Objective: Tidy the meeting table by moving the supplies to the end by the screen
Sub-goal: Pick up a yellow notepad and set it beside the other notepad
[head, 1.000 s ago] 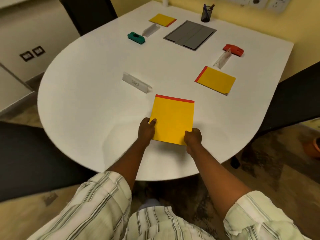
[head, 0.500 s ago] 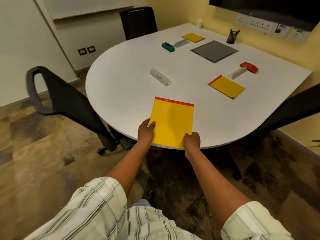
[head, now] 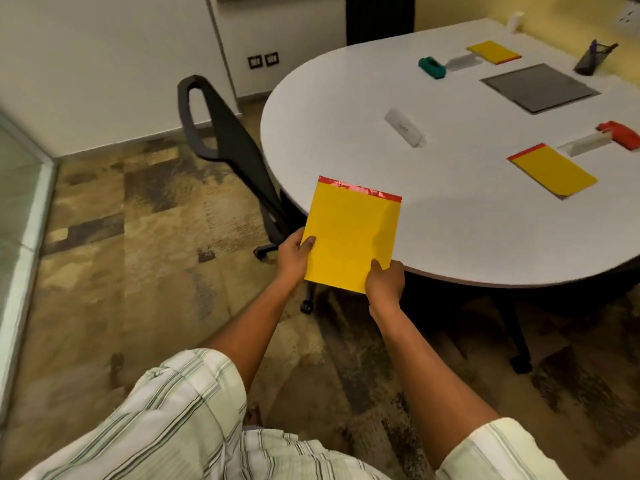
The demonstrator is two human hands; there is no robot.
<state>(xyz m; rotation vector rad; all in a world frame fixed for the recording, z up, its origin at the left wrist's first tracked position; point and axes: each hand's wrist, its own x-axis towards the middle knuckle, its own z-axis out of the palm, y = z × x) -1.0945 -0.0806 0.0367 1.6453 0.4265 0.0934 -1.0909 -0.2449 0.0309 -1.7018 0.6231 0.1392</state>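
Note:
I hold a yellow notepad with a red top strip in both hands, partly past the near left edge of the white table. My left hand pinches its lower left side, thumb on top. My right hand grips its lower right corner. On the table lie a second yellow notepad, a third yellow notepad farther off, a green stapler, a red stapler, three white name cards, the nearest, and a grey mat.
A black mesh pen cup stands at the far end by the yellow wall. A black office chair sits left of the table, another chair back at the far side. Patterned carpet spreads to the left, with a glass panel at the far left.
I have stepped back and to the left of the table, carrying the yellow notepad off the tabletop. Both hands keep the same hold on it.

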